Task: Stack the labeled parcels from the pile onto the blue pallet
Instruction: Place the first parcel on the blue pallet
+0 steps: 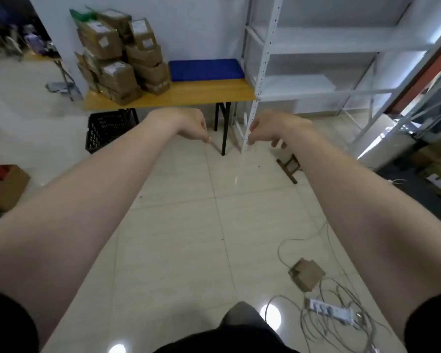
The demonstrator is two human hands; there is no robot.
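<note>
Labeled parcels (120, 59): uneven pile on table (189, 94), left end, blue pallet (205, 70) bare beside it; left hand (189, 126) and right hand (270, 129) loosely curled, empty, well short; risk: pulling a lower box likely topples the pile.

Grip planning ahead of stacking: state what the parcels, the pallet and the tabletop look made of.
Parcels: brown cardboard, matte, with white paper labels and creased edges. Pallet: blue, probably moulded plastic, judging by the uniform colour and gridded top. Tabletop: light wood or wood-look laminate, smooth with a slight sheen; which of the two cannot be told.
</note>
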